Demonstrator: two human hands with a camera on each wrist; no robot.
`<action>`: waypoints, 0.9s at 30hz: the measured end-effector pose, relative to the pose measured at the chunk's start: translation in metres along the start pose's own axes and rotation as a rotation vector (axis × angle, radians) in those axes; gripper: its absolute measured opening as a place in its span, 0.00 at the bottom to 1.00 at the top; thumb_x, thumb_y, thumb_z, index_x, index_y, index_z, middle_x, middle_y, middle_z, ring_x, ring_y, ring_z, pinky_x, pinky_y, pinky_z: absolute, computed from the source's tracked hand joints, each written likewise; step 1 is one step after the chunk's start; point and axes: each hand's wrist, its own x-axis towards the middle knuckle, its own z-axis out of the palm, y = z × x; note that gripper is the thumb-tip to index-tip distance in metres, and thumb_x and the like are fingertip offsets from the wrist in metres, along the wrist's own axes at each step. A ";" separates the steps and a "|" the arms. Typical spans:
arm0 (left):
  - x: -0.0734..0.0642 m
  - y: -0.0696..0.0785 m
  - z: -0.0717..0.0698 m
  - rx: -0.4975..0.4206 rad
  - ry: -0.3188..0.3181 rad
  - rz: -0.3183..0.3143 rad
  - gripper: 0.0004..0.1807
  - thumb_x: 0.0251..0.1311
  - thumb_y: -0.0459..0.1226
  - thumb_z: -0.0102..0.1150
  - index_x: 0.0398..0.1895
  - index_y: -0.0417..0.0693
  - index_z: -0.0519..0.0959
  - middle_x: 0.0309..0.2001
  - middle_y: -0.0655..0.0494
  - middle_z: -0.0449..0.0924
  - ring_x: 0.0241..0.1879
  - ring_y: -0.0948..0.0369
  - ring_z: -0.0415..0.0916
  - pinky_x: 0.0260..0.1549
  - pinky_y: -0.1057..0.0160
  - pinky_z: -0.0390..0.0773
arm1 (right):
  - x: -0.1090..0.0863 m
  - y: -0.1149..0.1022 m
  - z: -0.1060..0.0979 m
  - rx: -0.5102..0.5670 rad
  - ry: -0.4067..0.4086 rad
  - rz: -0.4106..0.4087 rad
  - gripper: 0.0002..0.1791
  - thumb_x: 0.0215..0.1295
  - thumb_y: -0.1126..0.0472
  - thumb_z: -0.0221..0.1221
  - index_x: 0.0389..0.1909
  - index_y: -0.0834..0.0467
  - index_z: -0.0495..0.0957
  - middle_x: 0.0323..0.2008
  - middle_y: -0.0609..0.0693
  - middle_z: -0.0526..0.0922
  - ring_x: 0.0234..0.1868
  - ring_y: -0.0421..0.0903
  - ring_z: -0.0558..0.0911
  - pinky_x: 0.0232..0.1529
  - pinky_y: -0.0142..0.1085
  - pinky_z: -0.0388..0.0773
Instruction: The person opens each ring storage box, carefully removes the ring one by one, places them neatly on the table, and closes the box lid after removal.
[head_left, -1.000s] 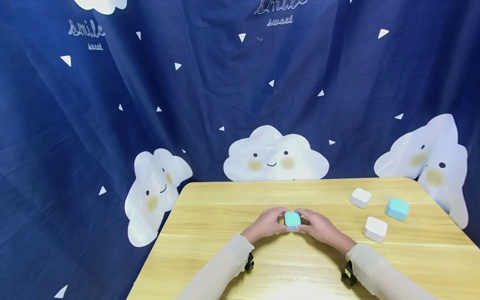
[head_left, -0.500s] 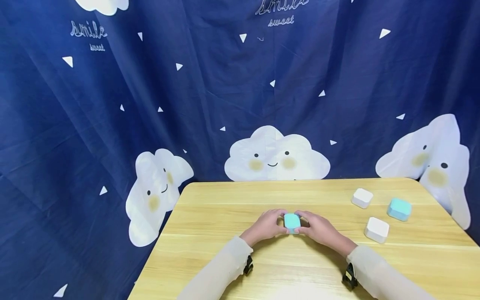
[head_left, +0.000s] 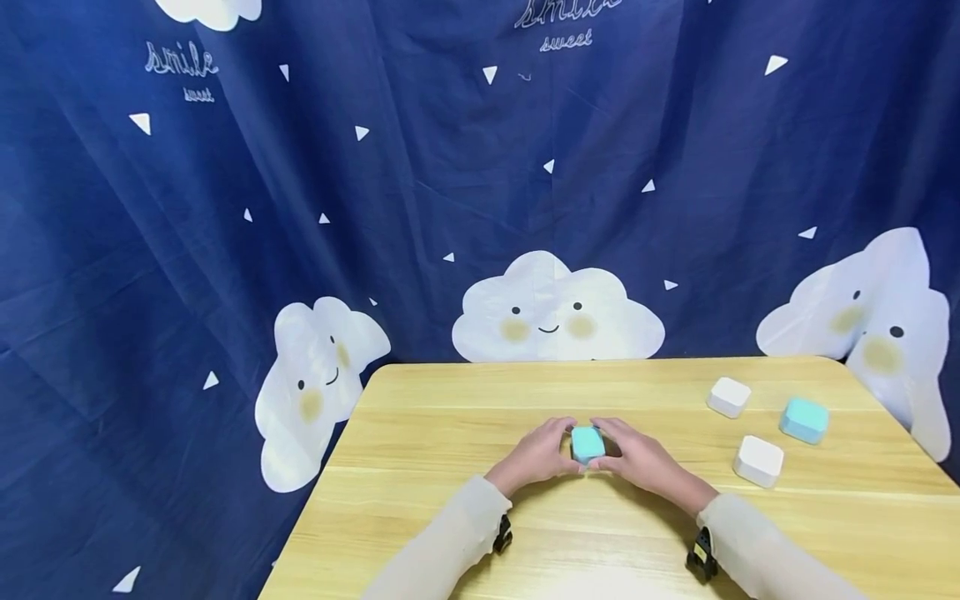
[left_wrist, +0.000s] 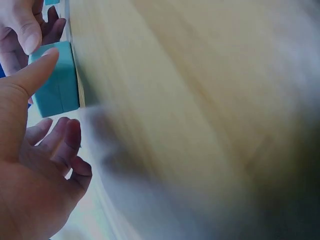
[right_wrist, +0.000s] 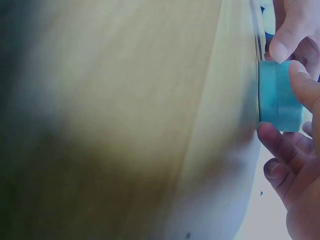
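A small light blue box (head_left: 588, 444) with rounded corners sits near the middle of the wooden table, between both hands. Along its side runs a thin seam, seen in both wrist views. My left hand (head_left: 537, 454) holds its left side, thumb at the near face and fingers bent towards the far side. From the right my right hand (head_left: 634, 452) holds it the same way. In the left wrist view, the left thumb lies on the box (left_wrist: 57, 87). The right wrist view shows the right thumb and a fingertip at the box (right_wrist: 280, 97).
To the right stand a white box (head_left: 729, 397) at the back, another white box (head_left: 759, 462) nearer, and a second light blue box (head_left: 805, 420). The wooden table (head_left: 420, 433) has rounded far corners. Behind it hangs a dark blue curtain (head_left: 420, 208) with clouds.
The head view has drifted slightly, so everything sits a little further right. Both hands stay at the light blue box, which looks slightly turned; the thumbs have shifted a little on its near face.
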 end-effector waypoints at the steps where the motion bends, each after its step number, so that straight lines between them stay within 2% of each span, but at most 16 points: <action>1: 0.001 0.001 0.000 0.001 -0.005 0.002 0.47 0.48 0.60 0.66 0.70 0.57 0.60 0.64 0.61 0.67 0.60 0.62 0.68 0.57 0.56 0.70 | 0.001 0.000 0.000 0.002 -0.001 -0.003 0.43 0.55 0.40 0.63 0.69 0.55 0.63 0.64 0.51 0.70 0.55 0.49 0.76 0.44 0.46 0.75; 5: 0.004 0.003 0.002 0.023 -0.020 0.014 0.43 0.49 0.58 0.68 0.67 0.56 0.63 0.61 0.62 0.69 0.54 0.66 0.70 0.49 0.63 0.74 | 0.002 0.001 0.001 0.006 -0.012 -0.014 0.41 0.56 0.41 0.63 0.68 0.54 0.65 0.62 0.49 0.71 0.53 0.46 0.76 0.43 0.43 0.74; 9: 0.005 0.004 0.004 0.065 -0.012 0.016 0.39 0.49 0.54 0.69 0.64 0.55 0.66 0.57 0.63 0.72 0.48 0.69 0.71 0.44 0.67 0.74 | 0.003 0.001 0.001 0.002 -0.008 -0.029 0.38 0.57 0.42 0.63 0.67 0.53 0.67 0.60 0.47 0.73 0.51 0.44 0.76 0.43 0.42 0.73; 15: 0.006 0.004 0.005 0.081 -0.007 0.014 0.37 0.50 0.53 0.69 0.62 0.53 0.67 0.56 0.63 0.73 0.49 0.69 0.71 0.46 0.66 0.74 | 0.003 0.002 0.001 -0.014 0.009 -0.043 0.35 0.57 0.44 0.64 0.65 0.52 0.69 0.59 0.46 0.74 0.50 0.42 0.76 0.43 0.41 0.74; 21: 0.006 0.002 0.006 0.055 -0.012 0.006 0.36 0.51 0.53 0.68 0.62 0.53 0.68 0.56 0.63 0.72 0.49 0.69 0.71 0.46 0.65 0.74 | 0.002 0.003 0.001 -0.007 0.020 -0.053 0.32 0.59 0.46 0.64 0.63 0.51 0.71 0.58 0.45 0.75 0.49 0.41 0.77 0.43 0.41 0.74; 27: 0.004 0.000 0.006 0.029 -0.018 -0.009 0.37 0.51 0.53 0.68 0.63 0.53 0.67 0.58 0.62 0.72 0.53 0.67 0.71 0.51 0.63 0.73 | 0.002 0.001 0.001 0.024 0.016 -0.028 0.31 0.59 0.45 0.63 0.63 0.50 0.71 0.58 0.44 0.75 0.48 0.41 0.77 0.42 0.41 0.73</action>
